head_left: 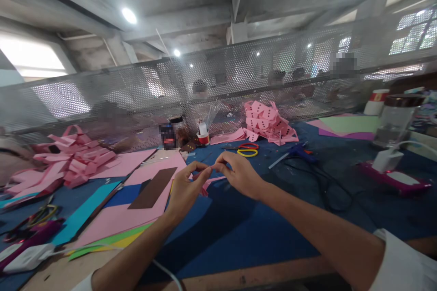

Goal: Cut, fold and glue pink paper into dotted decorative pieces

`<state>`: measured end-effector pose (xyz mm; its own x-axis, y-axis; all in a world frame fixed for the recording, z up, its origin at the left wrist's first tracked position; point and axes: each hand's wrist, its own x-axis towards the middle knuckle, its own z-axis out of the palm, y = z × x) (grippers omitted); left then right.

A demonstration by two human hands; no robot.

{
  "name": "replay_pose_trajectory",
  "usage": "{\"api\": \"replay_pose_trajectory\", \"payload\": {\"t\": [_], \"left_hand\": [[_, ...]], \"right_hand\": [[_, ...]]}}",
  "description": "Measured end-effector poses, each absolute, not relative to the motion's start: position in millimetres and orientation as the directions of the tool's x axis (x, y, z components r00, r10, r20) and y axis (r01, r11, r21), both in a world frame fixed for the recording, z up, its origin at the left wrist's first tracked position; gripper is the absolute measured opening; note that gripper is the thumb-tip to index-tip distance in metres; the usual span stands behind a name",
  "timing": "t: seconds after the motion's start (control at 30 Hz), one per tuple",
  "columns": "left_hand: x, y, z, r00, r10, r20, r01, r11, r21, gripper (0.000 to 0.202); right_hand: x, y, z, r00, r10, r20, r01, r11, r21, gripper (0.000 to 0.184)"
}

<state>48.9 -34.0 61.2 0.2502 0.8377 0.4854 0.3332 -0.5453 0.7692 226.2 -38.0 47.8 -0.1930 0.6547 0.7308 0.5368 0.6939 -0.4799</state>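
My left hand [187,186] and my right hand [238,173] meet over the middle of the blue table, fingertips nearly touching. Both pinch a small piece of pink paper, mostly hidden by the fingers. Below and between the hands, a pink paper strip [205,188] shows, partly covered; whether it joins the pinched piece I cannot tell. Just beyond my right hand lie scissors [247,149] with red and yellow handles. Left of my left hand are pink sheets [133,220] with a dark brown strip [155,189] on top.
A heap of pink strips [80,159] lies at left, and pink dotted pieces [266,120] are piled by the mesh partition [218,77]. A blue glue gun [302,152] with its cable, a power strip [403,181] and a glass jar [396,118] are at right.
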Motion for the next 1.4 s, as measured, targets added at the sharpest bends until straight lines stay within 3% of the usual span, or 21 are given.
{"api": "replay_pose_trajectory", "payload": {"t": [0.27, 0.4, 0.8, 1.1, 1.2, 1.3, 1.4], "left_hand": [[47, -32, 60, 0.251, 0.829, 0.5, 0.356, -0.559, 0.748, 0.024], [46, -33, 60, 0.245, 0.844, 0.476, 0.341, -0.535, 0.773, 0.024], [46, -31, 59, 0.278, 0.807, 0.52, 0.323, -0.589, 0.741, 0.022], [44, -30, 57, 0.234, 0.808, 0.54, 0.309, -0.588, 0.747, 0.02], [44, -29, 57, 0.23, 0.801, 0.553, 0.301, -0.599, 0.742, 0.021], [44, -30, 58, 0.224, 0.787, 0.575, 0.31, -0.617, 0.723, 0.02], [44, -32, 60, 0.215, 0.768, 0.603, 0.32, -0.639, 0.699, 0.018]], "right_hand": [[228, -40, 51, -0.213, 0.737, 0.641, 0.459, 0.655, -0.6, 0.017], [228, -42, 50, -0.215, 0.759, 0.614, 0.388, 0.644, -0.66, 0.027], [228, -40, 49, -0.184, 0.697, 0.693, 0.479, 0.679, -0.556, 0.024], [232, -33, 47, -0.163, 0.76, 0.63, 0.378, 0.638, -0.671, 0.039], [237, -24, 40, -0.102, 0.795, 0.598, 0.499, 0.561, -0.66, 0.036], [243, -13, 29, -0.036, 0.89, 0.454, 0.632, 0.372, -0.68, 0.031], [248, -5, 17, -0.042, 0.94, 0.339, 0.627, 0.289, -0.724, 0.035]]}}
